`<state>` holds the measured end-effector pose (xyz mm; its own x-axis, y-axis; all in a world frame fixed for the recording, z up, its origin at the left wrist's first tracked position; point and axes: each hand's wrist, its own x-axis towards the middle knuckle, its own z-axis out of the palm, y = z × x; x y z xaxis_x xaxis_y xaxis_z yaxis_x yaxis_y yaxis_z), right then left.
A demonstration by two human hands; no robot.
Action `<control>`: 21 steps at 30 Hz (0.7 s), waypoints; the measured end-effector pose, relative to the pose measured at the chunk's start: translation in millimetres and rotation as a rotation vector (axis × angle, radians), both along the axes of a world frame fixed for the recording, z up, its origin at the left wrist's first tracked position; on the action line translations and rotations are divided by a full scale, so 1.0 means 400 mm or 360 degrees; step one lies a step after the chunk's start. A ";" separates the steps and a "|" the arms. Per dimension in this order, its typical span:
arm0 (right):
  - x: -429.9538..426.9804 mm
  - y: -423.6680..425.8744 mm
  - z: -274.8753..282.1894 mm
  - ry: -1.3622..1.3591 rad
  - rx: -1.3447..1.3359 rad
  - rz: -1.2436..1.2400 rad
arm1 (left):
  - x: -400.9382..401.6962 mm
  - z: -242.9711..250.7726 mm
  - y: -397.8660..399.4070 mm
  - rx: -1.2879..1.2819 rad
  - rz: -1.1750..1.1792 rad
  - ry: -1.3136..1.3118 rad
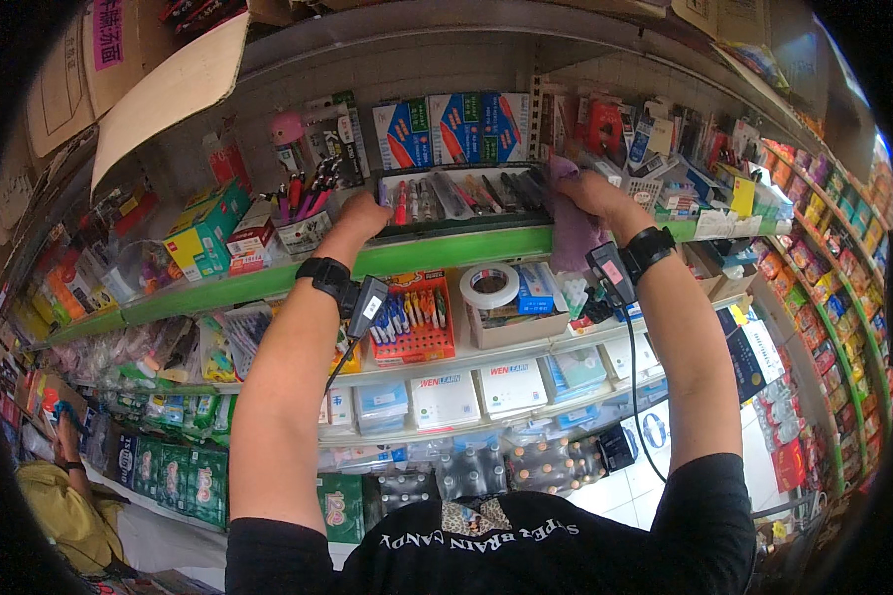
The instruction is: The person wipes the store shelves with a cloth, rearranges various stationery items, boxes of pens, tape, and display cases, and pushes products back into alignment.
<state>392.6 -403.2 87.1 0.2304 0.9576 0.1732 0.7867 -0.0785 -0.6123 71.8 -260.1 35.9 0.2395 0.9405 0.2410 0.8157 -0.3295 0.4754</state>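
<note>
A dark-edged tray of pens (454, 197) lies on the green-edged shelf, with pens and markers laid side by side in it. My left hand (365, 217) is at the tray's left end, its fingers curled against the edge; how firmly it grips cannot be seen. At the right end, my right hand (591, 195) holds a purple cloth (574, 230), which hangs down over the shelf edge. Behind the tray stand blue, white and red pen boxes (478, 128). A white container of pens (303, 230) stands left of my left hand.
Below are a red box of pens (414, 316), a roll of white tape (490, 286) on a carton, and stacked notebooks (443, 400). A cardboard flap (171, 97) juts out at upper left. Another person (71, 506) is at lower left. Snack shelves (826, 297) run along the right.
</note>
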 end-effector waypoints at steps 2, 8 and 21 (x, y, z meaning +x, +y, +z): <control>-0.013 0.013 0.001 -0.0023 -0.0033 -0.0038 | -0.014 -0.012 0.022 -0.0001 0.0001 -0.0072; 0.094 0.061 -0.054 0.0425 0.0149 -0.0009 | 0.024 0.039 -0.040 -0.0276 0.0003 -0.0456; 0.005 -0.089 0.060 0.0301 0.0419 0.0109 | -0.041 0.129 -0.147 -0.0378 -0.0048 -0.0887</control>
<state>394.5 -438.8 111.3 0.2184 0.9000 0.3772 0.6553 0.1511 -0.7401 55.3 -318.8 87.4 0.1647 0.9787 0.1222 0.4145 -0.1811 0.8918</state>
